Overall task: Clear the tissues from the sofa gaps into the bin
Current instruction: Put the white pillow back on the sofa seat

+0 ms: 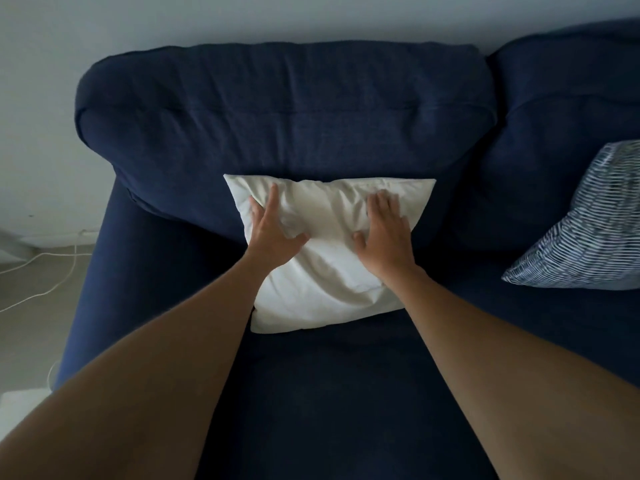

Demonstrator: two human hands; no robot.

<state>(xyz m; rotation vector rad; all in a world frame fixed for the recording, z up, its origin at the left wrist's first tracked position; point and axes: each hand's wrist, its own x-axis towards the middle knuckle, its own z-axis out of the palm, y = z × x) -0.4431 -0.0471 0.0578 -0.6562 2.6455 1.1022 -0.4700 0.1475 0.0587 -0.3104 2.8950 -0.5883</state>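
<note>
Head view: both hands lie flat on a white pillow [329, 258] propped against the sofa [287, 109] backrest. Left hand [273, 233] presses its left half, right hand [384, 233] its right half; fingers spread wide, palms down, gripping nothing, arms extended. Judged purpose: the pillow covers the seat-to-back gap beyond the fingertips, so it must shift before any search. No tissues or bin are visible. A striped cushion [588, 223] sits well right of the right hand.
</note>
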